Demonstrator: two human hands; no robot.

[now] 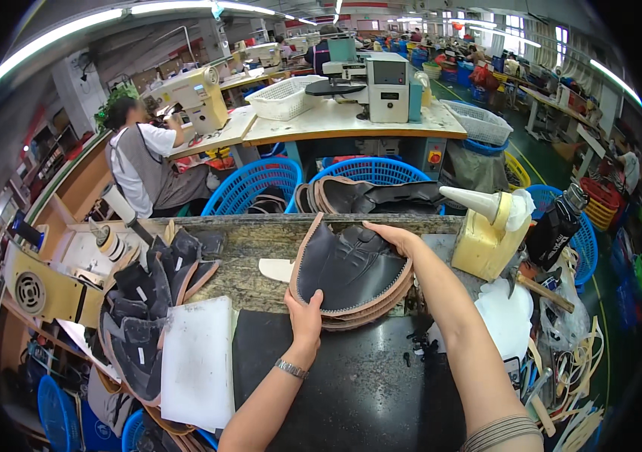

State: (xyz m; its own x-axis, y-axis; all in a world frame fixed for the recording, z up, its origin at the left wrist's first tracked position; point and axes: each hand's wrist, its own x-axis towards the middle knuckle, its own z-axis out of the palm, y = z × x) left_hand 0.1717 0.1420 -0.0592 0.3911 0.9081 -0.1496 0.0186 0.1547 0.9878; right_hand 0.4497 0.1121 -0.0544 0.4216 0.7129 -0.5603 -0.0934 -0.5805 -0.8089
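Note:
Both my hands grip a stack of black leather shoe uppers (347, 275) with brown stitched edges, held over the workbench. My left hand (306, 320) is closed on its near left edge, thumb on top. At the far right side, my right hand (392, 239) is wrapped round the stack; its fingers are partly hidden. Beneath lies a dark bench plate (366, 384) with small black scraps (426, 346) on it. A pale flat piece (276, 269) sticks out left of the stack.
More black uppers (140, 301) are heaped on the left beside a white block (199, 361). To the right are a yellow container with a cone spout (483, 241), a black bottle (558, 226) and a hammer (543, 292). Blue baskets (253, 184) stand beyond the bench. A person (151, 162) sits at a sewing machine.

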